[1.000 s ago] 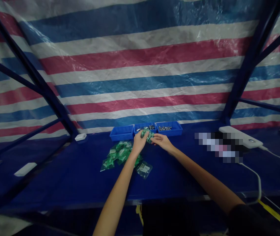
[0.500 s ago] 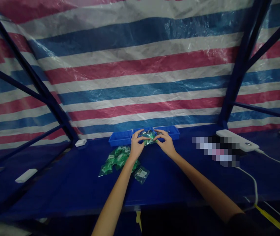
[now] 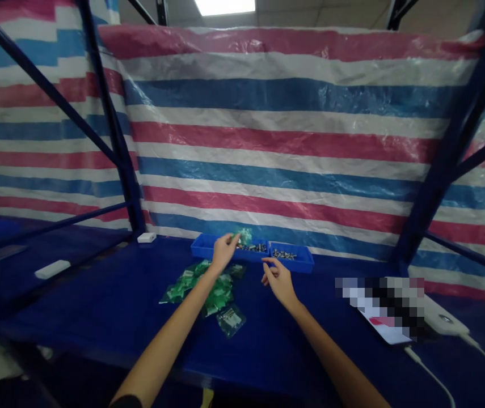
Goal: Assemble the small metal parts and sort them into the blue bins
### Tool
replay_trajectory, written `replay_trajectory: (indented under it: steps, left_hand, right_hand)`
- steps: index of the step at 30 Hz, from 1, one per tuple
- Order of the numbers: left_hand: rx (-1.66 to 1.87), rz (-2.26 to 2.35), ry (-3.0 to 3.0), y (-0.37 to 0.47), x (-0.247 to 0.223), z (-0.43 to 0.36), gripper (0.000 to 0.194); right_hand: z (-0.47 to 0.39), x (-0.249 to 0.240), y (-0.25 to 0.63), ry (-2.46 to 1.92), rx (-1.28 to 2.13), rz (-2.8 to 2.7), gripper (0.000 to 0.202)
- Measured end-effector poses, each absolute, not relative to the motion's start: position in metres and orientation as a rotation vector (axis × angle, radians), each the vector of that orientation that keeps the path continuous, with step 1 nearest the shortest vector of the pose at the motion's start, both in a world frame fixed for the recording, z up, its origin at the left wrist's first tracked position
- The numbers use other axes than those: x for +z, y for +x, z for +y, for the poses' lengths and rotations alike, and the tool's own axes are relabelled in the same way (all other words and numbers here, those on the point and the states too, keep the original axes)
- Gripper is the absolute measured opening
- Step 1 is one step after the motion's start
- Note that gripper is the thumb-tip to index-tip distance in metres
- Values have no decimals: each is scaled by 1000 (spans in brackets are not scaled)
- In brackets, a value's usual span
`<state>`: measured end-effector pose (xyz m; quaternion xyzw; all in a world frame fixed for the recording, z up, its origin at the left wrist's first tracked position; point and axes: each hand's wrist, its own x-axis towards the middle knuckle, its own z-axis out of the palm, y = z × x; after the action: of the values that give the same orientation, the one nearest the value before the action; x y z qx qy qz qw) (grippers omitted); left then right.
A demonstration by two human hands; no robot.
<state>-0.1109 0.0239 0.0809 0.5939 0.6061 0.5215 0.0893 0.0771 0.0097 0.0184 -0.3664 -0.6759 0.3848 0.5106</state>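
My left hand (image 3: 224,252) pinches a small clear-and-green plastic bag (image 3: 245,234) by its edge, lifted over the middle blue bin (image 3: 254,258). Small metal parts lie in that bin. Holding nothing visible, my right hand (image 3: 278,280) hovers in front of the right blue bin (image 3: 308,263), its thumb and index finger apart and the other fingers curled. More small metal parts fill that bin. Beneath my left forearm spreads a pile of green plastic bags (image 3: 219,296). One separate bag (image 3: 230,320) with a pale content lies nearest the front.
A left blue bin (image 3: 202,245) stands beside the others. On the right of the blue table (image 3: 263,345) are a partly blurred phone (image 3: 389,331) and a white power bank (image 3: 446,317) with cables. White boxes (image 3: 146,238) sit at left. Blue posts and striped sheeting enclose the back.
Both hands held the bag between them; now my right hand has let go and drawn back toward me. My left hand has raised the bag. The camera view has tilted up.
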Motion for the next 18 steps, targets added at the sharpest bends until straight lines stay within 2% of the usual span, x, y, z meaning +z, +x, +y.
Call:
replay_trajectory:
  steps: [3, 6, 11, 18]
  left_hand:
    - [1285, 2363, 1744, -147, 96, 43, 37]
    - [862, 2609, 1731, -177, 95, 57, 30]
    - [682, 2616, 1739, -189, 74, 76, 34]
    - [430, 2559, 1777, -190, 68, 93, 15]
  right_hand:
    - [3, 17, 75, -923, 882, -1757, 37]
    - [-4, 15, 72, -953, 830, -1892, 32]
    - [-9, 15, 71, -940, 765, -2047, 28]
    - [-12, 22, 72, -931, 647, -2124, 25]
